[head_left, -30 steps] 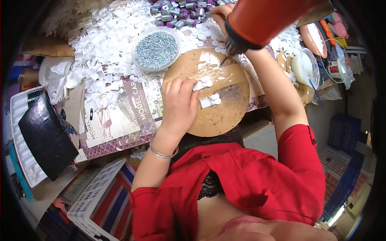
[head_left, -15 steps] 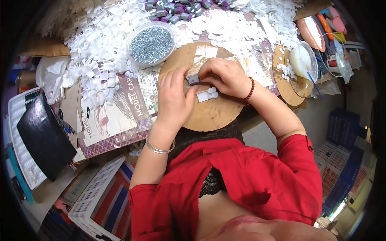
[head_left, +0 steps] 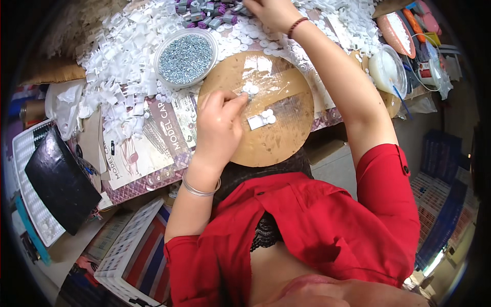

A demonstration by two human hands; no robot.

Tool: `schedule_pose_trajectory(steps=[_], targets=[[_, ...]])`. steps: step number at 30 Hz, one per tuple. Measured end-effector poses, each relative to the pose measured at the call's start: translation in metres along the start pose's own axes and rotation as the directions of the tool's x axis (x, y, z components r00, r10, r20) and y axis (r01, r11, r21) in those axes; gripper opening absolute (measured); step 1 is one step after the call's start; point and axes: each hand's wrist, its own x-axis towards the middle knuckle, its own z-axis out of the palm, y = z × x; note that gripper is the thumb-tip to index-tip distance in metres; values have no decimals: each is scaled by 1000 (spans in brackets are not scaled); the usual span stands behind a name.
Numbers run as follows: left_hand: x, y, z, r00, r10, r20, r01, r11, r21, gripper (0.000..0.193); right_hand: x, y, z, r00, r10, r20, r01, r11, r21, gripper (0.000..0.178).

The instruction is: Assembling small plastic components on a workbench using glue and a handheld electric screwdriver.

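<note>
Over a round brown board (head_left: 281, 146) my left hand (head_left: 221, 120) is closed, thumb and fingertips pinched together. At those fingertips sits a small part with white round pieces (head_left: 250, 89), partly hidden by the fingers. Beside the hand, on the board, lies a flat white rectangular piece (head_left: 255, 122) with several small white discs (head_left: 268, 116) at its right end. My right hand (head_left: 276, 14) is stretched to the far edge, beside a heap of grey and purple blocks (head_left: 207, 14). The top of the picture cuts off its fingertips, so its grip is unclear.
A clear round tub (head_left: 185, 57) of small silvery metal pieces stands behind the board. White plastic parts (head_left: 123, 61) heap up at left, with loose white discs (head_left: 245, 40) behind. At right are a tub of whitish paste (head_left: 387, 71) with a blue stick and a pink bowl (head_left: 396, 33).
My right hand has left the board and moved far forward to the grey and purple heap. The grey block no longer shows between my hands. My left hand stays over the board, now pinching.
</note>
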Motion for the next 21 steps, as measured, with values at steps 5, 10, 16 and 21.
schedule_pose_trajectory(steps=[5,10,16,21], targets=[[2,13,0,998,67,14,-68,984,164,28,-58,-8,-33,997,1,-72,5,996,91,20],[2,7,-1,999,-33,6,32,992,125,26,-104,9,-27,929,-307,-208,310,951,-19,17],[2,3,1,998,62,-29,-56,985,164,19,-117,-1,-37,884,-349,-311,356,934,-36,22],[8,-5,-9,989,92,113,-102,991,90,13,-172,-13,-43,845,-535,10,529,838,133,29]])
